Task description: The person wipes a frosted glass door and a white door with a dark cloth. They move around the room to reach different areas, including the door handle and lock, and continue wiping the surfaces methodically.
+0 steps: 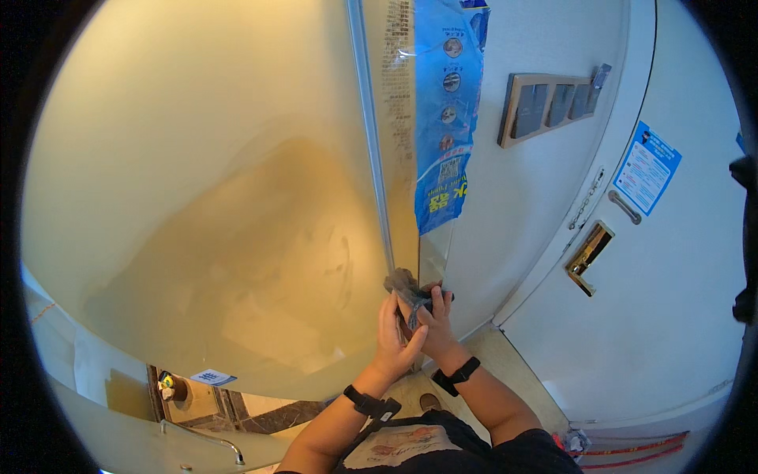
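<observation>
Both of my hands meet low in front of me, beside the lower end of a metal strip (pixel 372 130) along a frosted panel. Between them is a crumpled piece of dark, thin material (pixel 407 285), which looks like a plastic bag. My left hand (pixel 392 340) cups it from the left, with the fingers pointing up. From the right, my right hand (pixel 437 326) pinches it, and part of it bunches under the fingers. The hands hide whatever lies inside or behind the bundle. Just above them hangs a blue printed plastic package (pixel 447 130) with writing on it.
A white door (pixel 651 296) with a brass lever handle (pixel 589 258), a door chain (pixel 587 201) and a blue notice (pixel 648 169) stands at the right. The wall carries a switch panel (pixel 551 109). The frosted panel (pixel 207 207) fills the left; a metal bar handle (pixel 201 439) sits lower left.
</observation>
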Demonstrator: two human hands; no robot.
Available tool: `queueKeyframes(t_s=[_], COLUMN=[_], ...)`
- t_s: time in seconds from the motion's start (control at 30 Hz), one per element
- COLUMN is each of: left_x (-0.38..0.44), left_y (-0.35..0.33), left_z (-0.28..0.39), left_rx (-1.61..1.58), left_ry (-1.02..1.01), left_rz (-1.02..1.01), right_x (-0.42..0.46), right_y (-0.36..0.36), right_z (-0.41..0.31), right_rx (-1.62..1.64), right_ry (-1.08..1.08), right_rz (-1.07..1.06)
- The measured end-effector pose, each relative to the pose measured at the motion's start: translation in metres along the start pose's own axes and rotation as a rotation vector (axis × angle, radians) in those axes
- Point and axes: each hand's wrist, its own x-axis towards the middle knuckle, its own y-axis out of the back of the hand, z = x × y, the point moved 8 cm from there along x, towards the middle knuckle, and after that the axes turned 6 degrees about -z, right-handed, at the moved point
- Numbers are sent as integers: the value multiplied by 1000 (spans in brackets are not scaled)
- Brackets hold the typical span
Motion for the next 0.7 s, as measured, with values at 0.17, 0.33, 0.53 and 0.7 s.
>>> queueKeyframes(t_s=[0.17,0.33,0.53,0.7], left_x=[-18,-7,48,74], left_y=[-2,-4,-10,-19], left_z=[-2,70,150,177], left_rx=[-122,-171,106,520], left_ry=[86,-54,-241,-345], left_rz=[-9,-87,-131,213], right_x=[1,15,48,104], right_y=[22,87,152,180], right_z=[-10,-21,35,81], right_rx=[130,470,499,497], right_ry=[-23,-65,-99,1], right_rz=[-109,136,364,629])
